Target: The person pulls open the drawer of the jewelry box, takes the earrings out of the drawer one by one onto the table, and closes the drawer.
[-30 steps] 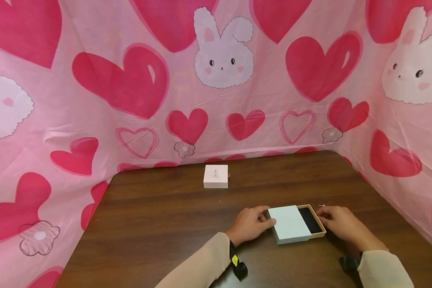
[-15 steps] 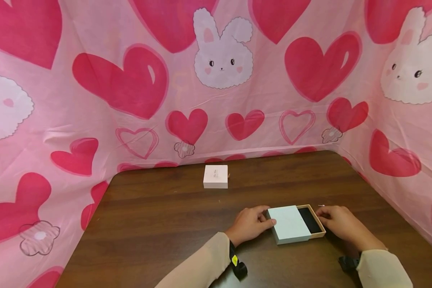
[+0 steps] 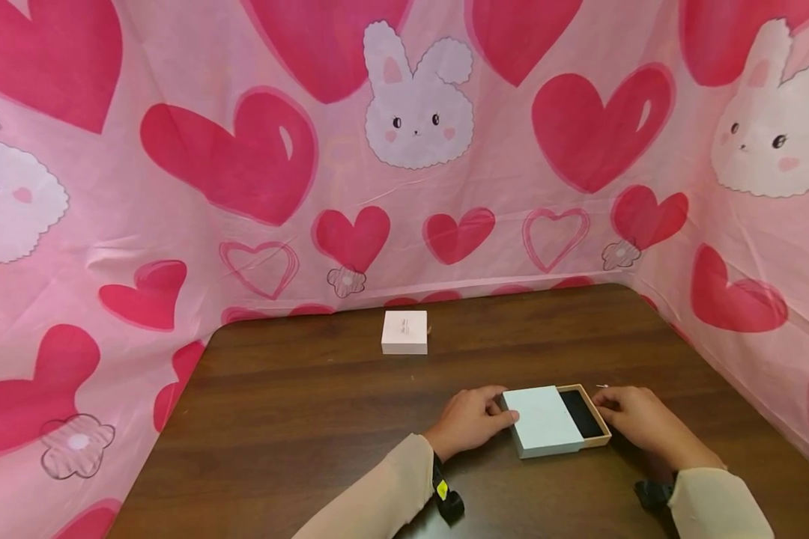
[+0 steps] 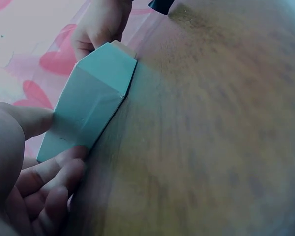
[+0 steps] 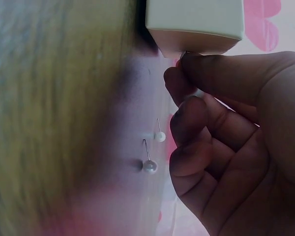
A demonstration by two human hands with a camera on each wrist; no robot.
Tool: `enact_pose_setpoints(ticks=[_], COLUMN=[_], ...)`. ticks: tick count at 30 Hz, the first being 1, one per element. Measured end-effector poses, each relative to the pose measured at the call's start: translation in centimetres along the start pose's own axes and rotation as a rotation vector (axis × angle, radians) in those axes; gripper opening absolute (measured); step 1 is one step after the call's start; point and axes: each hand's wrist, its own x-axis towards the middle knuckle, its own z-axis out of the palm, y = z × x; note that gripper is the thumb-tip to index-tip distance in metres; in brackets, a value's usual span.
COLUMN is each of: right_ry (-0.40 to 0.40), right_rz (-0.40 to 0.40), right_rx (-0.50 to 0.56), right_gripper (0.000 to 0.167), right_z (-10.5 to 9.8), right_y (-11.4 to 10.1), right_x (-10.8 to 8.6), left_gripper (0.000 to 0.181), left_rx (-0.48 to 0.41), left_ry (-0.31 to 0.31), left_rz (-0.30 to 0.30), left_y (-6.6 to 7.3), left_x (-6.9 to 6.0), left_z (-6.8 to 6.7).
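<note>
A pale mint slide box (image 3: 544, 421) lies on the table, with its tan-edged drawer (image 3: 596, 442) pulled partly out to the right. A black insert (image 3: 581, 413) shows inside the drawer. My left hand (image 3: 467, 422) grips the sleeve's left end, thumb on one side and fingers on the other, as the left wrist view of the box (image 4: 83, 103) shows. At the drawer's outer end, my right hand (image 3: 637, 419) pinches with thumb and forefinger; the pinched part is mostly hidden. Two pearl stud earrings (image 5: 149, 166) lie beside its curled fingers in the right wrist view.
A small white box (image 3: 404, 333) with dark lettering stands near the back of the brown wooden table (image 3: 297, 419). Pink cloth (image 3: 337, 172) with hearts and rabbits hangs behind and on both sides. Part of an earring (image 3: 602, 386) shows just beyond my right hand.
</note>
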Motion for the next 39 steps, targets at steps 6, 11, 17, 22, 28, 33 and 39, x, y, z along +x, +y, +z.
enact_pose_setpoints(ticks=[6, 11, 17, 22, 28, 33, 39], right_ry=[-0.005, -0.013, -0.016, -0.017, -0.014, -0.020, -0.022], right_rz=[0.008, 0.018, 0.025, 0.028, 0.034, 0.040, 0.028], right_rx=[0.002, 0.011, -0.001, -0.006, 0.003, 0.013, 0.018], right_gripper=[0.011, 0.011, 0.011, 0.010, 0.009, 0.009, 0.008], right_z=[-0.1, -0.1, -0.1, -0.2, -0.2, -0.2, -0.2], right_y=[-0.1, -0.2, -0.1, -0.1, -0.1, -0.1, -0.1], right_x=[0.0, 0.0, 0.0, 0.1, 0.1, 0.1, 0.0], left_gripper=[0.056, 0.057, 0.060, 0.064, 0.068, 0.067, 0.067], left_rx=[-0.077, -0.098, -0.092, -0.079, -0.069, -0.030, 0.013], left_ry=[-0.045, -0.054, -0.066, -0.072, -0.074, -0.058, -0.052], left_rz=[-0.028, -0.045, -0.039, -0.017, 0.007, 0.039, 0.043], left_y=[0.4, 0.8, 1.3, 1.5, 1.7, 1.8, 1.9], left_x=[0.0, -0.1, -0.2, -0.1, -0.2, -0.2, -0.1], left_z=[0.0, 0.0, 0.0, 0.2, 0.4, 0.4, 0.5])
